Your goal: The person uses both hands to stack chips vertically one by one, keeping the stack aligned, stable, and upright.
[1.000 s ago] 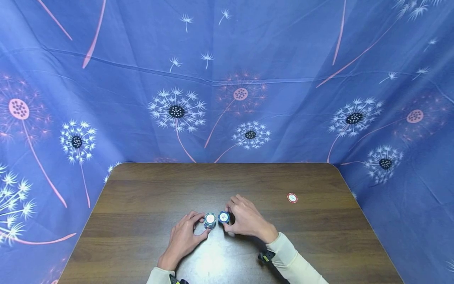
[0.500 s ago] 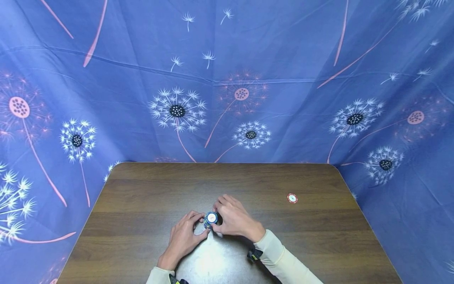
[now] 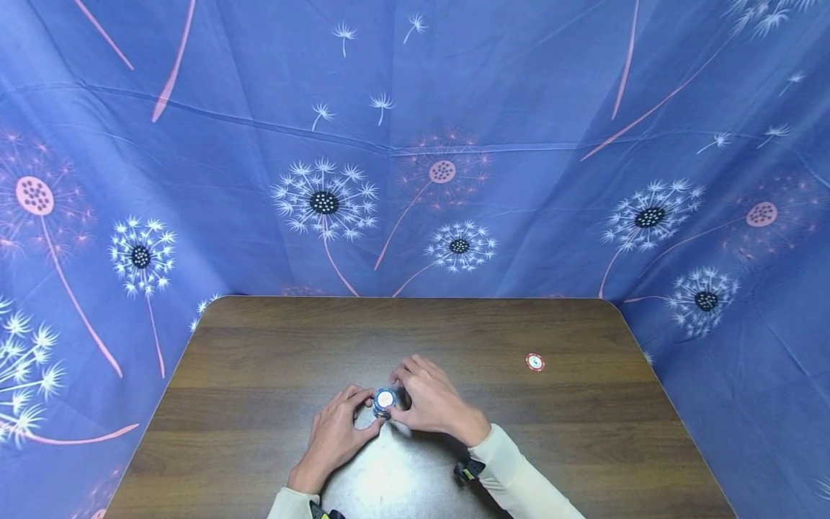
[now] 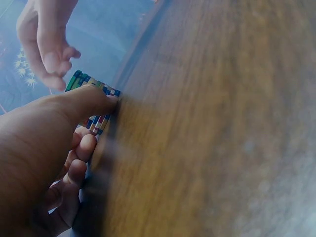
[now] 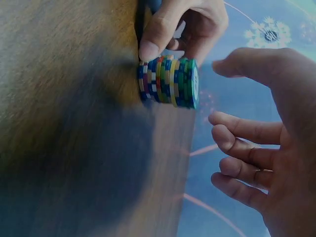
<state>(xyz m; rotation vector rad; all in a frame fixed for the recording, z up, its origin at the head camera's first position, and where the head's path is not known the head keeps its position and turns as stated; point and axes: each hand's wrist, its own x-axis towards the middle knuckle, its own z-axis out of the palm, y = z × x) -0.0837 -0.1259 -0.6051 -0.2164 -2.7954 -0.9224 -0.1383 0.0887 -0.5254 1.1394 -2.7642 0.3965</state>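
A stack of poker chips (image 3: pixel 385 398) stands on the wooden table, with a blue-edged, white-centred chip on top. Its side shows green, yellow, blue, red and white edges in the right wrist view (image 5: pixel 170 83). My left hand (image 3: pixel 338 429) grips the lower part of the stack between thumb and fingers; the thumb (image 4: pixel 94 101) covers part of the side in the left wrist view. Just right of the stack, my right hand (image 3: pixel 433 401) hovers with thumb and fingers spread around nothing. In the right wrist view, a gap separates its fingertips (image 5: pixel 224 137) from the chips.
One red-edged chip (image 3: pixel 534 362) lies flat on the table (image 3: pixel 272 346), off to the right and farther back. Behind the table hangs a blue cloth (image 3: pixel 532 86) with a dandelion print.
My right hand has moved left carrying a blue chip, set it on top of the stack and let go. My left hand has stayed on the stack.
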